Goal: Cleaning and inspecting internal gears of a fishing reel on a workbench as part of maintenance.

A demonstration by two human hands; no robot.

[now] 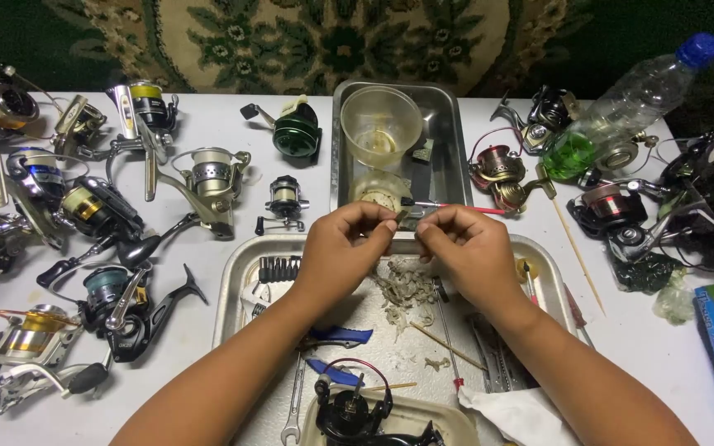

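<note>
White counter [208, 149] fills the view, with a green and cream patterned carpet [307, 37] lying beyond its far edge. Largest on the counter is a shallow metal tray [237, 272] at the near centre, and everything else is placed from it. Left of the tray lie many fishing reels [105, 211] in silver, gold, black and blue, crowded together. Beyond the tray stands a smaller, deeper steel pan [448, 132] holding a clear plastic cup [380, 124]. Right of that pan lie more reels, and a clear plastic bottle [630, 103] with a blue cap and green liquid rests tilted among them. Inside the tray are a heap of pale shreds [402, 289], a thin wooden stick [448, 345] and blue-handled pliers [336, 337]; a black reel [349, 409] sits at its near edge. Above the tray's far rim, the left hand [342, 248] and right hand [466, 248] meet. Each grip is closed to a fingertip pinch, thumb against forefinger, on one small dark part [405, 216] held between the two hands; what it is cannot be told.
</note>
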